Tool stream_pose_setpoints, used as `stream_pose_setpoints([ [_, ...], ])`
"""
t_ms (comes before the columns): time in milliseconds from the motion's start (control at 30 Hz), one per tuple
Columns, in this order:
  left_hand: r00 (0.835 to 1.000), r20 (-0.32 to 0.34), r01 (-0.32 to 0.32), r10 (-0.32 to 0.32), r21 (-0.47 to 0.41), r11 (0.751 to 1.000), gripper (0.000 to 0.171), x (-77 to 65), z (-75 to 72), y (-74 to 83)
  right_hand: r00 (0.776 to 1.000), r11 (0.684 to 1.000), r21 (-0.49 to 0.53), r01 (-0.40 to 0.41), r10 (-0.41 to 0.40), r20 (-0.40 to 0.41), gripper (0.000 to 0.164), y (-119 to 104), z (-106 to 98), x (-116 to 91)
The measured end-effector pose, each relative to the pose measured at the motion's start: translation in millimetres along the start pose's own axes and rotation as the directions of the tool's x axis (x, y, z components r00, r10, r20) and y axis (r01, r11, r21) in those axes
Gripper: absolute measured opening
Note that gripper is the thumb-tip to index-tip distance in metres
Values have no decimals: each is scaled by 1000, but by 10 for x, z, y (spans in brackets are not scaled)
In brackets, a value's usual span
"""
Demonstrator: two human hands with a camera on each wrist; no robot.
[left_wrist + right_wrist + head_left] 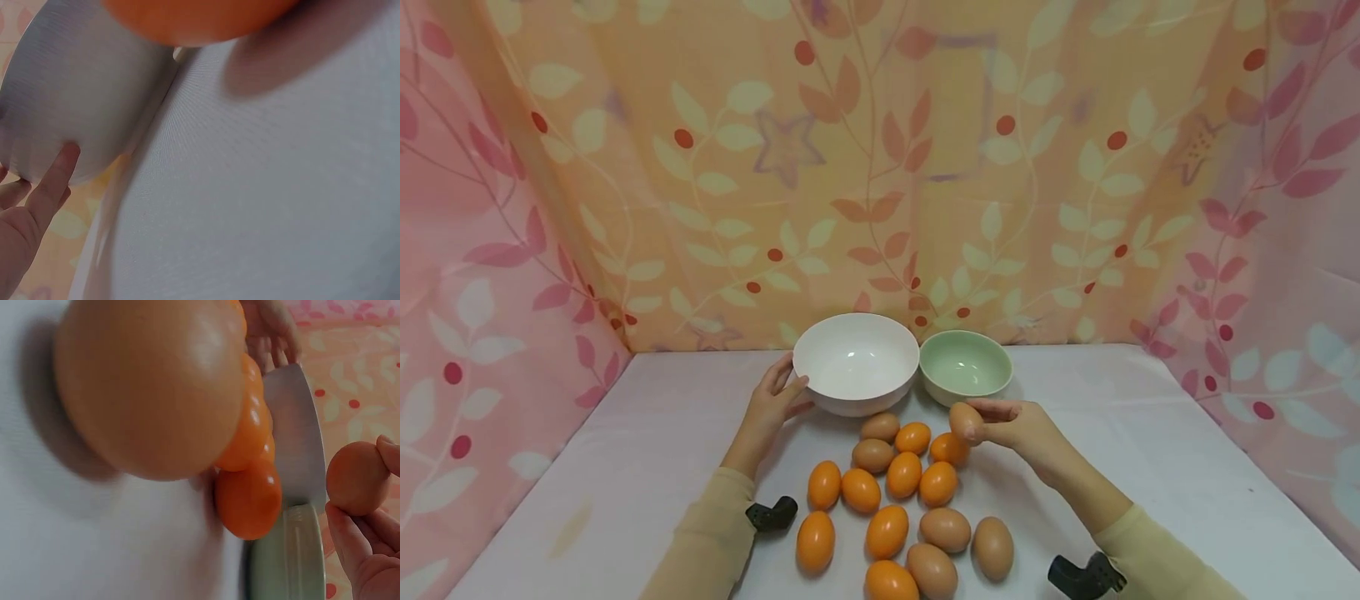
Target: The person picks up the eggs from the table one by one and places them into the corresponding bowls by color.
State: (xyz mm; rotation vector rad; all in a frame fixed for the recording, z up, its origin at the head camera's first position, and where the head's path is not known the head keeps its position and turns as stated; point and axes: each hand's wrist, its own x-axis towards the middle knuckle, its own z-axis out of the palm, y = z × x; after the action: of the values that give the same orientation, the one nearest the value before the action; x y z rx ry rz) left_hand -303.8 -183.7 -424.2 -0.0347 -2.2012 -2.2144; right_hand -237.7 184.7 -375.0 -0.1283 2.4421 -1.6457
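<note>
A large white bowl (856, 367) stands at the back of the table, its inside bare. My left hand (772, 398) rests against the bowl's left side, and in the left wrist view the extended thumb (62, 165) lies on the outer wall. Between thumb and fingertips my right hand (1026, 433) pinches a brown egg (965, 422), raised in front of a small green bowl (966, 367). The right wrist view shows this same egg (358, 479) held clear of the table. Just below it in the head view lies an orange egg (949, 450).
Several orange eggs (887, 532) and brown eggs (945, 531) lie loose across the table's front and middle, between the forearms. Both bowls stand side by side near the patterned curtain (880, 183). Black wrist devices (772, 515) sit at both sleeves.
</note>
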Motion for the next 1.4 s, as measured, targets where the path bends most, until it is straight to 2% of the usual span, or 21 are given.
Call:
stream_pose_setpoints([
  [333,1000,-9,3,-4,-5,1000,66,14,1,-30,999,1000,2,30,-30,15,59,-137,-31,145],
  [500,1000,-7,11,-11,-13,1000,66,-3,-7,-40,1000,1000,-7,17,-17,-2,58,-167,-51,222],
  [767,1000,-15,-11,11,4,1000,66,35,1,-7,997,997,-52,48,-51,-62,56,-235,-88,313],
  [1033,1000,-6,-12,12,-3,1000,65,11,8,-23,998,997,-56,55,-56,-28,56,-261,-99,357],
  [1400,1000,-13,6,-6,-9,1000,65,28,10,-20,999,997,-60,53,-54,-3,58,-344,-171,516],
])
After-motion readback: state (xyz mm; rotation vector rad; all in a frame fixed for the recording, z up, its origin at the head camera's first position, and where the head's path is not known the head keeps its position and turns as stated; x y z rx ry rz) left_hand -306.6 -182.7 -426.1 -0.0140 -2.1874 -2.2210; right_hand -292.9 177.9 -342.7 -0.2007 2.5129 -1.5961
